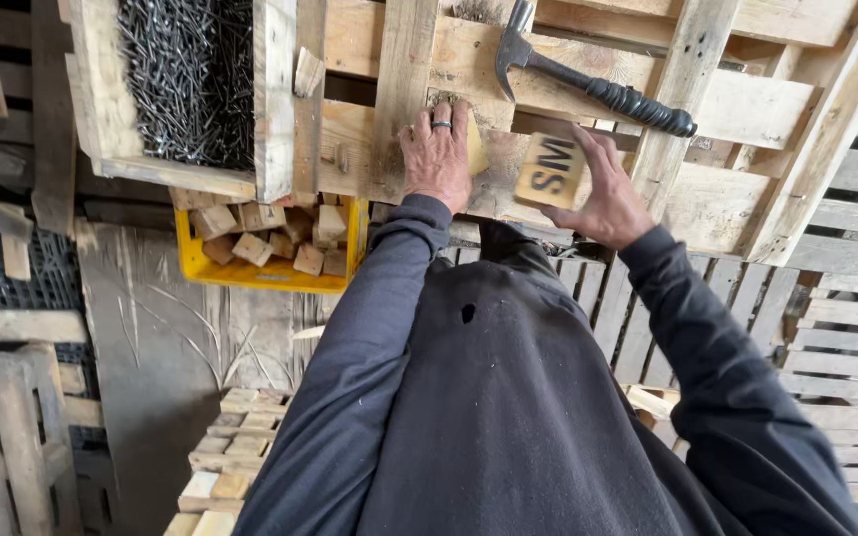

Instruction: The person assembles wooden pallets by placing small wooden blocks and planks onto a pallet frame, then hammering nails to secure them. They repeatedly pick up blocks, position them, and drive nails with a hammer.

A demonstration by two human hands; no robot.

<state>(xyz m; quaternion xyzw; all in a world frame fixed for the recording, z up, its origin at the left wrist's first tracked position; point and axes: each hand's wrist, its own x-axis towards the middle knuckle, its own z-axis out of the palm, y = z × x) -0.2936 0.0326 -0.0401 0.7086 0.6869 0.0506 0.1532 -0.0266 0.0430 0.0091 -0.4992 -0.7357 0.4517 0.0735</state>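
Pallet [717,199], wooden, as work surface. Left hand [436,154]: flat, fingers spread, pressing a small wood block [476,149] down. Right hand [603,199]: pinching a stencilled block [549,170], just right. Hammer [588,84] lying beyond.

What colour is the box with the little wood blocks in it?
Yellow. The plastic crate shows in the head view, beside the left hand.

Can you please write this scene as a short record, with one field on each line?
Left hand: flat on a small wooden block on the pallet
Right hand: holds a stencilled wooden block
Hammer: lies on the pallet, untouched
Wooden box: full of nails
Yellow crate: holds wood offcuts
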